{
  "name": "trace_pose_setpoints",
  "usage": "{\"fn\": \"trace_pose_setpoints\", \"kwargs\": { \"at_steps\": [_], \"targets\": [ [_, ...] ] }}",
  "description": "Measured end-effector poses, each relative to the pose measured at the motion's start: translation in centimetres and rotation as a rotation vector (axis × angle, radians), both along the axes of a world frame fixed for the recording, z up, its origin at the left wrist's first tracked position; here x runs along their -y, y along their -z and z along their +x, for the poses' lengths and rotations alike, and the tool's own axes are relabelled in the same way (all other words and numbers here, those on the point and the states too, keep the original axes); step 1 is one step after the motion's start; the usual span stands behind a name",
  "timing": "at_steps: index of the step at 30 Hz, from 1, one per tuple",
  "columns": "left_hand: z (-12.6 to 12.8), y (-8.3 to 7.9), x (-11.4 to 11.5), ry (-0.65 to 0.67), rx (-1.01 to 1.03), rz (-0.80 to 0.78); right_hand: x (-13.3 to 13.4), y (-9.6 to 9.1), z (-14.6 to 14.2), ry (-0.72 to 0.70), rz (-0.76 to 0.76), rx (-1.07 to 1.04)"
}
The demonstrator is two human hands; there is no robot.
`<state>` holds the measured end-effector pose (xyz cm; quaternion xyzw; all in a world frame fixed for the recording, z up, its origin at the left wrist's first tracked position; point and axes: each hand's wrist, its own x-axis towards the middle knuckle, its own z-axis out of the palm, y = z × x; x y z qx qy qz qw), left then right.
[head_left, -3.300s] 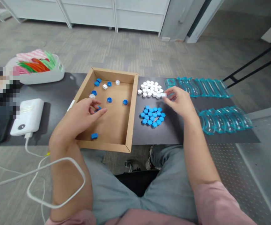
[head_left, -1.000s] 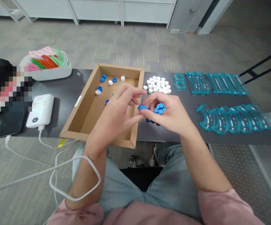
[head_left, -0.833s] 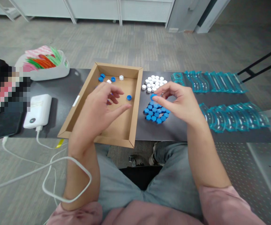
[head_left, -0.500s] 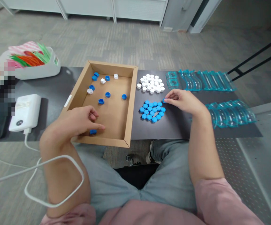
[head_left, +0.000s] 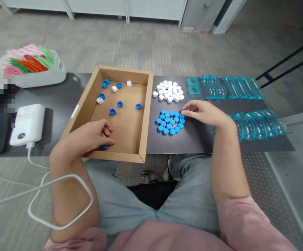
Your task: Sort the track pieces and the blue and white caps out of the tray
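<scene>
My left hand [head_left: 96,134] is inside the cardboard box [head_left: 142,150], low over its near left corner. Its thumb is apart from the loosely curled fingers, and nothing shows between them. A blue hexagonal piece [head_left: 103,147] lies just below the thumb, partly covered. My right hand [head_left: 197,111] pinches a blue hexagonal piece [head_left: 182,115] at the upper right edge of a flat cluster of blue hexagonal pieces [head_left: 171,122]; the fingertips partly hide it. Behind this cluster lies a group of white hexagonal pieces [head_left: 168,91]. Several blue pieces [head_left: 120,104] and a few white ones [head_left: 114,89] are scattered in the box.
Clear teal plastic parts stand in rows at the back right [head_left: 231,87] and front right [head_left: 258,123]. A white power bank [head_left: 28,124] with a cable [head_left: 70,176] sits at left. Behind it is a white bin [head_left: 41,78] of colourful items. A person's hand shows at the far left edge.
My right hand has shifted slightly left, bringing its blue piece against the cluster. My left hand has moved little, its thumb now closer over the blue piece in the box.
</scene>
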<state>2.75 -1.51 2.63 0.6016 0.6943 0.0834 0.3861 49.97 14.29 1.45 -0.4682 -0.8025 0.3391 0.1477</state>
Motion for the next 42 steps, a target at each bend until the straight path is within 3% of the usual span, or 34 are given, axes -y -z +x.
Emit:
{"fn": "trace_pose_setpoints", "kwargs": {
  "at_steps": [6, 15, 18, 23, 30, 33, 39, 42],
  "targets": [
    [1.0, -1.2, 0.2, 0.021, 0.143, 0.036, 0.0, -0.2, -0.2, 0.018, 0.086, 0.002],
    [3.6, -3.2, -0.5, -0.037, 0.206, 0.453, 1.8, -2.0, -3.2, 0.029, 0.298, -0.135],
    [3.8, -3.4, -0.6, -0.002, 0.175, 0.381, 2.8, -3.2, -4.8, -0.028, 0.317, -0.172],
    [3.5, -2.9, 0.1, 0.104, 0.065, 0.048, 3.5, -4.1, -5.9, -0.087, 0.312, -0.199],
    [4.0, -2.5, 0.2, 0.122, 0.003, -0.022, 3.5, -4.1, -6.0, -0.081, 0.316, -0.21],
    [4.2, -3.0, 0.0, 0.122, 0.08, 0.076, 3.6, -4.2, -6.3, -0.075, 0.315, -0.216],
    [5.9, -4.2, -0.3, 0.065, 0.307, 0.498, 4.6, -4.5, -7.9, -0.112, 0.298, -0.275],
    [7.3, -4.5, -0.4, 0.034, 0.451, 0.541, 5.7, -4.5, -9.5, -0.146, 0.297, -0.316]
  ]
}}
